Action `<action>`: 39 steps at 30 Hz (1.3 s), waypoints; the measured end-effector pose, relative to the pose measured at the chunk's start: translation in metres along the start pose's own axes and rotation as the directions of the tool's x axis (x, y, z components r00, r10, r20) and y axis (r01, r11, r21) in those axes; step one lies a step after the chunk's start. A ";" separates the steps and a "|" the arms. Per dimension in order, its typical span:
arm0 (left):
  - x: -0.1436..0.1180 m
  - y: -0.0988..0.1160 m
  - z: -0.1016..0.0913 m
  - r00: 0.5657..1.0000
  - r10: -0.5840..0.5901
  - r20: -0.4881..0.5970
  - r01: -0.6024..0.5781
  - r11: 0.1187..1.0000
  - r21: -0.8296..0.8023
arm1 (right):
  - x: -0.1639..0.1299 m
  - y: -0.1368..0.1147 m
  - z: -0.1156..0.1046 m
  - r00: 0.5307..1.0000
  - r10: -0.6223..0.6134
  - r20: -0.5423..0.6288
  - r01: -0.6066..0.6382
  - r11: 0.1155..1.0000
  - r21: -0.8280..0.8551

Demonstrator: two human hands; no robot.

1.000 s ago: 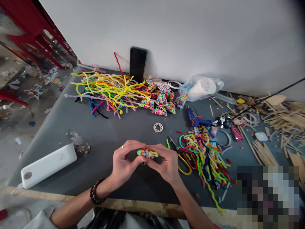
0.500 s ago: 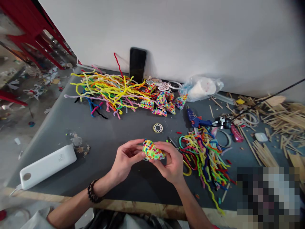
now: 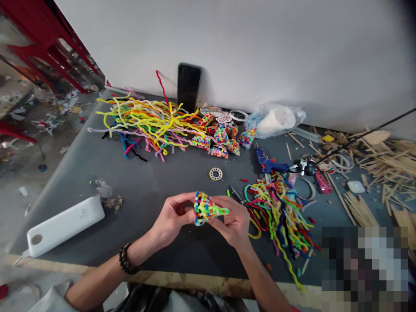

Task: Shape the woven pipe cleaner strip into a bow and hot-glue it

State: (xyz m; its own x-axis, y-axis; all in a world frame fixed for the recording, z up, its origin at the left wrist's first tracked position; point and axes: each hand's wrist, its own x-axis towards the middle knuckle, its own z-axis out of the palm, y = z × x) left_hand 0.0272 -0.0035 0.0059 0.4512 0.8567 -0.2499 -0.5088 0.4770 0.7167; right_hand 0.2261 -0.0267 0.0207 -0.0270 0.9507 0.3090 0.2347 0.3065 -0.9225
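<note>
Between my two hands is a multicoloured pipe-cleaner cone (image 3: 208, 209), its wide end to the left and its narrow green-yellow tip to the right. My left hand (image 3: 173, 219) grips the wide end with thumb and fingers. My right hand (image 3: 232, 221) is closed around the narrow side, fingers behind and thumb beneath. Just right of that hand lie scissors (image 3: 255, 232) with red and yellow handles, partly covered. Beyond the hands a small tape roll (image 3: 216, 173) lies flat. Several similar woven pieces (image 3: 221, 136) are heaped at the back.
Long pipe cleaners (image 3: 146, 117) lie at the back left, before a leaning phone (image 3: 189, 86). Cut pipe cleaners (image 3: 282, 212) pile up at right, below a blue glue gun (image 3: 268, 162). A white power bank (image 3: 66, 226) sits front left; wooden sticks (image 3: 390, 164) spread far right.
The cone has been turned in my hands, so its pointed tip now shows toward the right. Both hands stay in nearly the same place.
</note>
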 end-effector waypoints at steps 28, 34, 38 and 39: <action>-0.007 0.018 -0.001 0.520 0.675 0.524 -0.661 -0.071 0.747 | 0.000 -0.010 0.009 0.824 -0.556 -0.108 0.474 0.781 -0.406; -0.008 0.017 -0.012 0.455 0.634 0.626 -0.728 -0.140 0.671 | -0.008 -0.008 0.006 0.783 -0.622 0.004 0.537 0.673 -0.509; -0.010 0.016 -0.014 0.452 0.611 0.650 -0.732 -0.162 0.662 | -0.011 -0.009 0.006 0.774 -0.624 0.103 0.560 0.601 -0.570; -0.010 0.016 -0.013 0.457 0.617 0.641 -0.725 -0.159 0.670 | -0.010 -0.010 0.007 0.781 -0.618 0.085 0.552 0.622 -0.556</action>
State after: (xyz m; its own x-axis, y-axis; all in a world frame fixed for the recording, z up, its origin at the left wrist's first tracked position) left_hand 0.0050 -0.0022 0.0117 0.3617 0.5598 0.7455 0.2445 -0.8286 0.5037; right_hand 0.2171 -0.0393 0.0250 -0.2486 0.5575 0.7921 0.6711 0.6888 -0.2742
